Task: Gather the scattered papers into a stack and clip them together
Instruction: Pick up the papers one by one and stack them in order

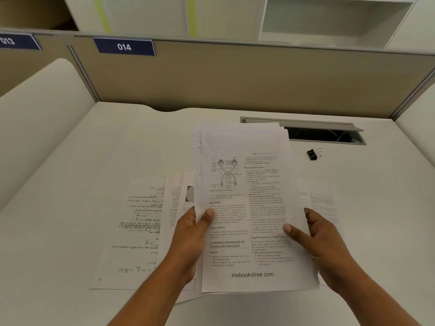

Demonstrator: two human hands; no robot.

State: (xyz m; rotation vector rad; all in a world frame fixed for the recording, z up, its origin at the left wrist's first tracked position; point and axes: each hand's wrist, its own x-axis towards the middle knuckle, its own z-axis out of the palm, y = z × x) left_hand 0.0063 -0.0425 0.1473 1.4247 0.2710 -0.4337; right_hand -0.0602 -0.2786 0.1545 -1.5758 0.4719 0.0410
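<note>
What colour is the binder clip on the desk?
Black body with silver wire handles: the binder clip, seen in the head view.

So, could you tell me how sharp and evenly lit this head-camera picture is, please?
Head view: soft, even light, no glare; the held stack shows readable headings but blurred small print; the binder clip is small yet distinct; the partition bows from wide-angle distortion.

A white desk [70, 184] sits inside beige partitions [235, 78], with white shelving [329, 17] behind.
</note>
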